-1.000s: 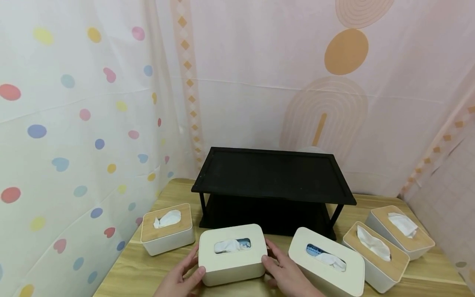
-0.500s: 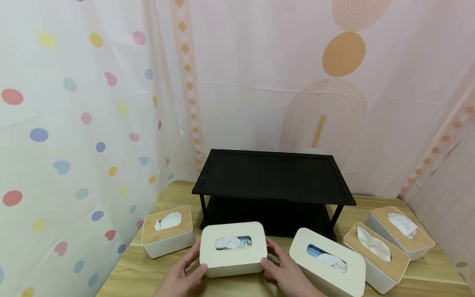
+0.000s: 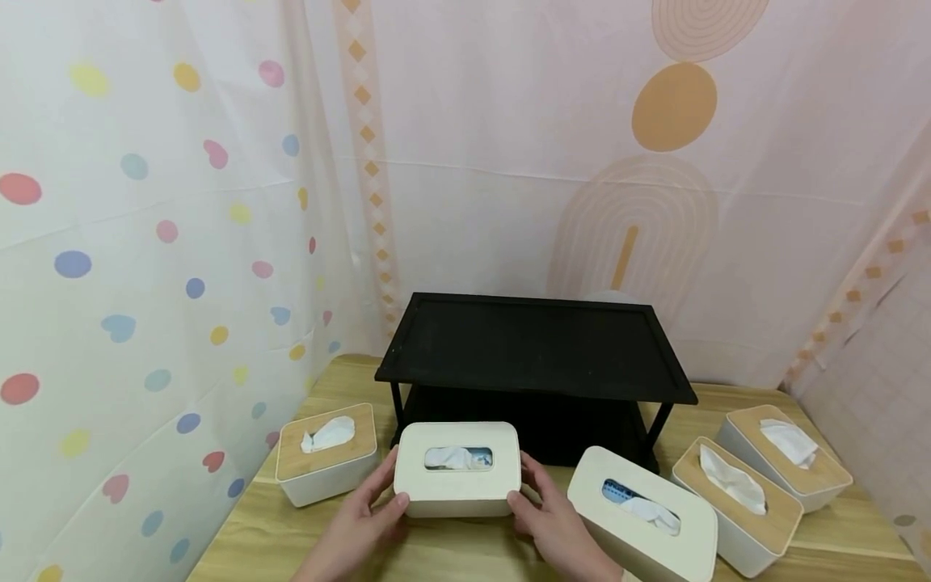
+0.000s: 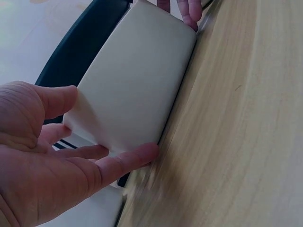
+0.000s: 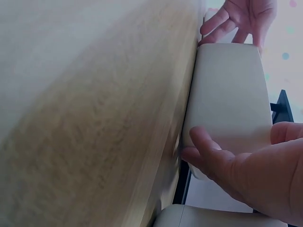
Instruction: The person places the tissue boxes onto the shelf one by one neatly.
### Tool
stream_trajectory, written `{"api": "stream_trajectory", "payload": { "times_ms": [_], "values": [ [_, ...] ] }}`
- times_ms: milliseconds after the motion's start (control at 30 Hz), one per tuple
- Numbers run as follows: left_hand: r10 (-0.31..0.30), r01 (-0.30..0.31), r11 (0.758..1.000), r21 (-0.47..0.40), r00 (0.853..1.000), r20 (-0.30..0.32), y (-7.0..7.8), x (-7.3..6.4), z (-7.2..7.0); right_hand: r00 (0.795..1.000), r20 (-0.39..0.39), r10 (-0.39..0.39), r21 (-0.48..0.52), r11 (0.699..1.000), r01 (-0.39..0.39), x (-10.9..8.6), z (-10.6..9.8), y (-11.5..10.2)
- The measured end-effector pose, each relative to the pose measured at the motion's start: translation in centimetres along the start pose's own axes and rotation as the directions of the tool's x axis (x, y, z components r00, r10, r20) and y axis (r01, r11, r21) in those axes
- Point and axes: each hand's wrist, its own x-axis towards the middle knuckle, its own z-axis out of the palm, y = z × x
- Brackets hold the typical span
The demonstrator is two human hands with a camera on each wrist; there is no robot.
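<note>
A cream tissue box [image 3: 458,487], with blue packaging and a white tissue in its oval slot, is held between both hands before the black two-tier rack [image 3: 534,347]. My left hand [image 3: 366,515] grips its left end, thumb near the front corner. At the opposite end, my right hand [image 3: 550,519] holds it the same way. In the left wrist view, the left fingers spread over the box end [image 4: 135,78]. The right wrist view has the box side [image 5: 229,90] close to the wooden tabletop; whether it touches cannot be told.
A second cream tissue box [image 3: 643,517] lies angled right of my right hand. Beyond it are two wood-topped boxes, one nearer [image 3: 738,501] and one farther [image 3: 785,453]. Another wood-topped box [image 3: 327,453] stands left. Patterned curtains [image 3: 509,145] close off the back and sides.
Both hands have moved the cream tissue box away from me, toward the rack, and turned it straighter. Its far edge now overlaps the rack's lower tier in view. The other boxes stay put.
</note>
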Motion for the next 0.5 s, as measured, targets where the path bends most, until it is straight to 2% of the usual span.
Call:
{"api": "stream_trajectory", "payload": {
  "times_ms": [333,500],
  "values": [
    [-0.052,0.044,0.992,-0.121,0.997,-0.058,0.0,0.4,0.8,0.998,-0.031,-0.045,-0.009,0.999,0.045,0.3,0.5,-0.3],
    [-0.041,0.035,0.999,-0.038,0.984,-0.175,0.2,0.1,1.8,0.996,-0.053,-0.075,-0.059,0.996,0.072,-0.1,0.9,0.1]
  ]
}}
